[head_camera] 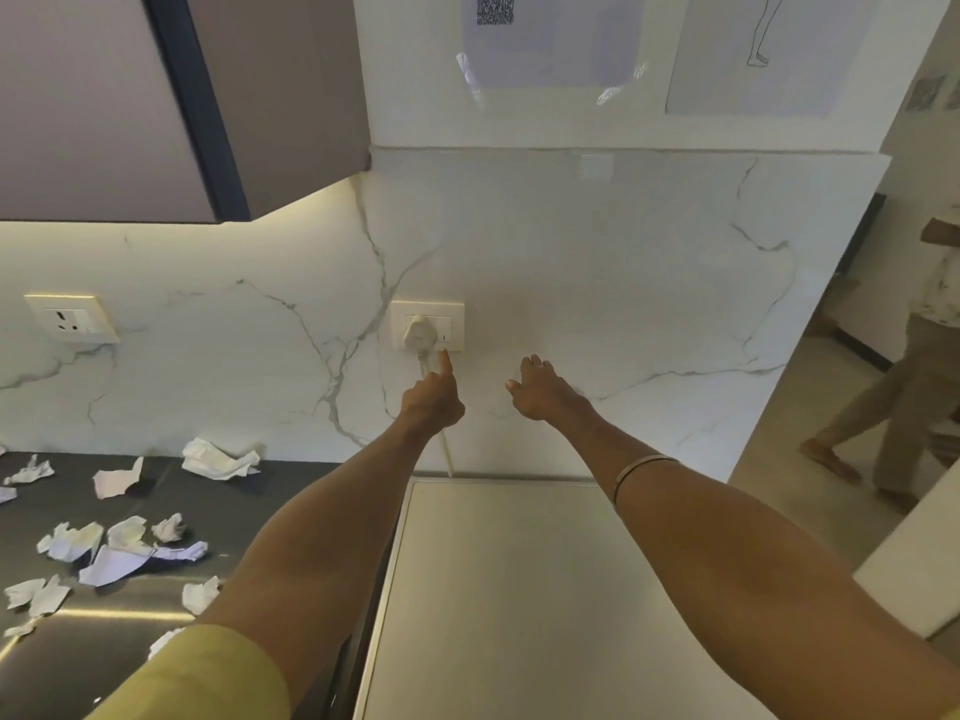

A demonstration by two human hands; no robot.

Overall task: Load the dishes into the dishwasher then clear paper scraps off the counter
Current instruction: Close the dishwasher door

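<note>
My left hand reaches to the wall socket plate, its index finger stretched out and touching the switch at the plate's lower right, the other fingers curled and holding nothing. A white plug sits in that socket, its cord hanging down behind the dishwasher's flat beige top. My right hand rests against the marble wall beside it, fingers loosely spread. Several crumpled white paper scraps lie on the dark counter at the left. No dishes are in view.
An upper cabinet hangs over the counter at top left. A second socket is on the wall at far left. Papers are taped to the wall above. A person walks in the doorway at right.
</note>
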